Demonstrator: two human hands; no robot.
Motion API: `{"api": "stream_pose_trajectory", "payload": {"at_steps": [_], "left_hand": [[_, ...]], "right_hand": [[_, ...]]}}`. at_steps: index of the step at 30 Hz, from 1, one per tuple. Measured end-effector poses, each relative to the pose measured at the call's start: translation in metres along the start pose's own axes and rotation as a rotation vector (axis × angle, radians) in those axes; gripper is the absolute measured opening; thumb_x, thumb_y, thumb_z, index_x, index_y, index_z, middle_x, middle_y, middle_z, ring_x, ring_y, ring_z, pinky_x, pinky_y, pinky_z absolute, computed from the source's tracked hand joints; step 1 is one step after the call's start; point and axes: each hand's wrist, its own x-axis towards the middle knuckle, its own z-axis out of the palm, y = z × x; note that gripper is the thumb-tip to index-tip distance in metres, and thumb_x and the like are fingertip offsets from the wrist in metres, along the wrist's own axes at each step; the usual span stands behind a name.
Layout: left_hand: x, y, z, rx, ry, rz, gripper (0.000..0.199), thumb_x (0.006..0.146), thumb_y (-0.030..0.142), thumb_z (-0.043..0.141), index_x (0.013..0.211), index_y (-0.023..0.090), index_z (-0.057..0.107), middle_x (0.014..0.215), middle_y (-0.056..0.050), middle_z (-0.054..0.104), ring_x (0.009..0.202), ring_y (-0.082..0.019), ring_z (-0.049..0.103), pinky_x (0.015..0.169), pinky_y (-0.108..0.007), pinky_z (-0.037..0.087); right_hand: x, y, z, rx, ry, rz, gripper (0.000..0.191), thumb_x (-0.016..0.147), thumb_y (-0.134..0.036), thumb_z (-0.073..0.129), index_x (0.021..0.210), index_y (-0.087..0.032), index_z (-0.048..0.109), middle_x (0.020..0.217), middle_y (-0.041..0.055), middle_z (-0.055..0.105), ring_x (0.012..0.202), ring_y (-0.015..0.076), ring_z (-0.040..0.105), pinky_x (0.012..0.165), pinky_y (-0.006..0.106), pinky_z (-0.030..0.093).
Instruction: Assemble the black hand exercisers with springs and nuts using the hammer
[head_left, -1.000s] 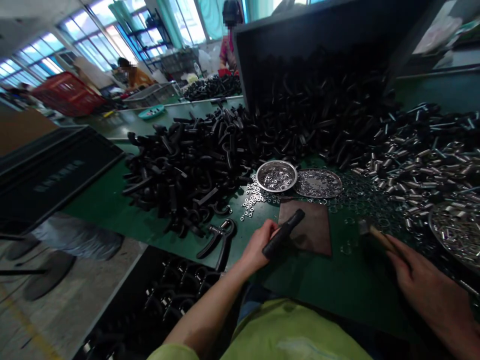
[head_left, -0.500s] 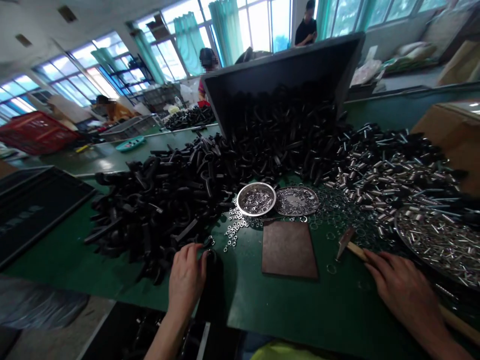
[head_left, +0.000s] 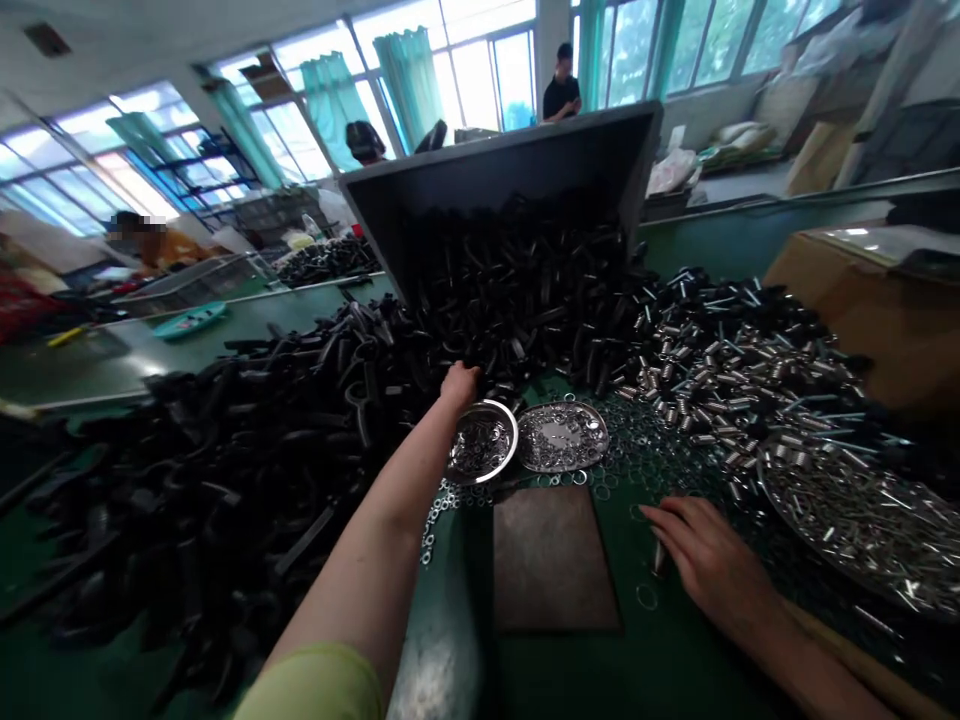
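My left hand [head_left: 460,384] reaches far forward to the edge of the heap of black plastic handle-like parts [head_left: 330,400], just behind a round metal bowl [head_left: 514,440] of small rings. Its fingertips are hidden among the dark parts. My right hand [head_left: 709,555] is closed over a hammer, palm down. The hammer's head [head_left: 658,558] shows below the fingertips, and its wooden handle [head_left: 862,655] runs back under the wrist. Thin metal rings [head_left: 646,597] lie close to the fingers. Left of this hand, a flat brown square plate [head_left: 553,560] rests on the green table.
A grey crate [head_left: 502,165] lies tipped, spilling black parts. Beside the bowl sits a metal tray [head_left: 566,462] of rings. At right are parts with springs [head_left: 720,370], a wide dish [head_left: 840,540] of screws and a cardboard box [head_left: 832,290]. Other people are in the background.
My left hand has moved forward from the near left table to the heap behind the bowl. My right hand has slid along the hammer, covering more of it. The view has shifted.
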Motion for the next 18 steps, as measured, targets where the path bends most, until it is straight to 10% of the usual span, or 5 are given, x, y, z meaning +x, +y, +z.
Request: {"api": "stream_pose_trajectory", "payload": {"at_steps": [8, 13, 18], "left_hand": [[-0.021, 0.012, -0.026, -0.281, 0.157, 0.040, 0.027, 0.081, 0.036, 0.057, 0.096, 0.013, 0.061, 0.102, -0.012, 0.059, 0.099, -0.026, 0.055, 0.084, -0.035, 0.043], [-0.113, 0.018, -0.053, -1.524, -0.092, -0.329, 0.024, 0.085, 0.035, 0.053, 0.090, 0.014, 0.062, 0.084, -0.005, 0.064, 0.073, -0.014, 0.061, 0.067, -0.026, 0.052], [-0.224, 0.012, -0.052, -1.855, -0.211, -0.638, 0.023, 0.079, 0.021, 0.061, 0.100, 0.011, 0.065, 0.086, -0.008, 0.064, 0.075, -0.016, 0.063, 0.069, -0.030, 0.055]], "right_hand": [[0.040, 0.031, -0.027, -0.085, -0.108, 0.120, 0.028, 0.092, -0.019, 0.041, 0.102, -0.015, 0.066, 0.097, 0.0098, 0.062, 0.094, 0.0209, 0.052, 0.083, 0.034, 0.044], [0.091, 0.076, -0.024, -0.337, -0.265, 0.227, 0.030, 0.088, -0.011, 0.039, 0.097, -0.016, 0.067, 0.095, 0.0102, 0.063, 0.097, 0.0215, 0.050, 0.081, 0.031, 0.040], [0.130, 0.105, -0.001, -0.350, -0.362, 0.237, 0.030, 0.083, -0.008, 0.043, 0.096, -0.020, 0.067, 0.098, 0.0088, 0.065, 0.096, 0.0200, 0.053, 0.072, 0.026, 0.040]]}}
